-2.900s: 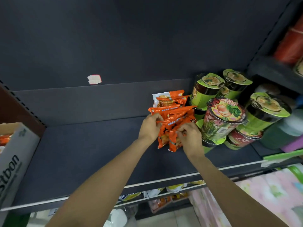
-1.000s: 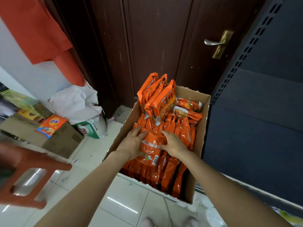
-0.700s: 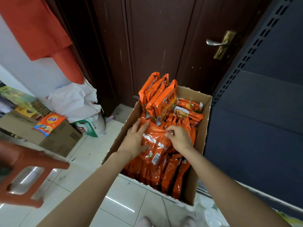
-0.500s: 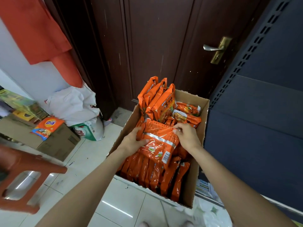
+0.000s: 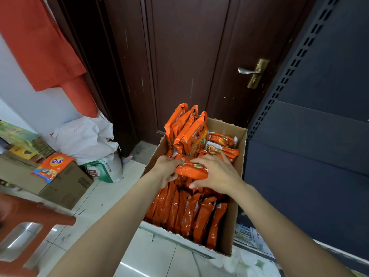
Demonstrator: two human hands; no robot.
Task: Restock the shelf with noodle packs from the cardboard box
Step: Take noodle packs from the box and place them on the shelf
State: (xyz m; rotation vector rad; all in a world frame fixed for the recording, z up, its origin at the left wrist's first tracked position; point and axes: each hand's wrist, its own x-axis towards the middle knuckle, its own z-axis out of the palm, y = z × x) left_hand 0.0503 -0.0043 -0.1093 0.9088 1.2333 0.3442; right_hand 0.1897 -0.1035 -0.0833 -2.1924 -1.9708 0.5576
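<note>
head view | left hand point(image 5: 166, 169) and right hand point(image 5: 216, 174) clasp a noodle pack point(image 5: 191, 170) by its ends, above the cardboard box point(image 5: 232, 222) middle | pack likely light, crinkly, slippery, contents brittle: hold the ends, squeeze gently | shelf point(image 5: 311, 156) beside box's right wall

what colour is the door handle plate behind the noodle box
Brass-gold plate with a silver lever, seen in the head view.

Dark door point(image 5: 179, 66) at 12 o'clock, brass handle point(image 5: 253, 73); white sack point(image 5: 85, 136), red stool point(image 5: 22, 224) at 8 o'clock.
</note>
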